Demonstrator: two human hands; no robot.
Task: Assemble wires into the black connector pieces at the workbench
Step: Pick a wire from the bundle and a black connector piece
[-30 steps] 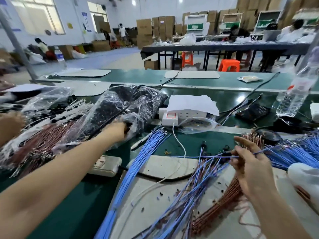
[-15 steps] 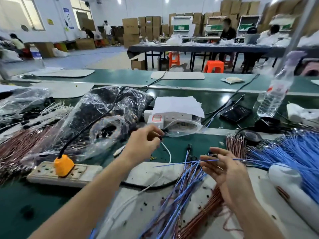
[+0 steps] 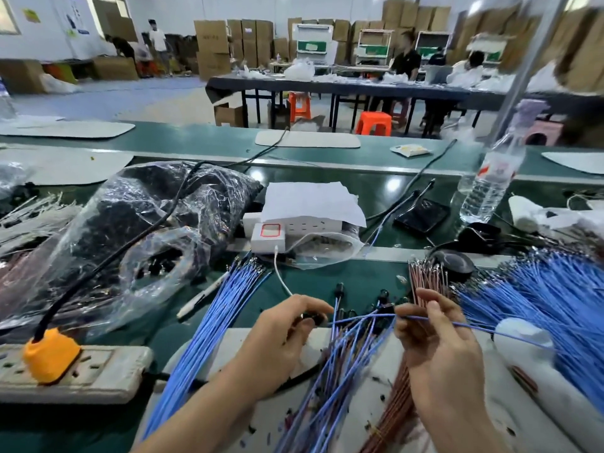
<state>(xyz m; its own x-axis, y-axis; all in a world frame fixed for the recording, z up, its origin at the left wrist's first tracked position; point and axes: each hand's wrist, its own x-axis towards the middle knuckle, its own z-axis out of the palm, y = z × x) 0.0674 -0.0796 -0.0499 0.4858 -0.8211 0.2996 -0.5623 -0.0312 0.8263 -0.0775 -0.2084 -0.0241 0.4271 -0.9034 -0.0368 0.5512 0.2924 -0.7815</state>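
Black connector (image 3: 310,319) has come to mid-bench from the parts bag (image 3: 157,223), pinched in left hand (image 3: 281,344). Right hand (image 3: 438,348) pinches one blue wire (image 3: 477,325), tip just beside it. Insertion step; next: align terminal with cavity, push straight.

Green workbench (image 3: 343,281) holds blue wires (image 3: 209,322), power strip (image 3: 104,371) (orange plug (image 3: 49,354))

Near centre, the left hand (image 3: 281,335) pinches a black connector (image 3: 312,318); just right of it, the right hand (image 3: 436,335) pinches a blue wire (image 3: 362,319) pointing at it.
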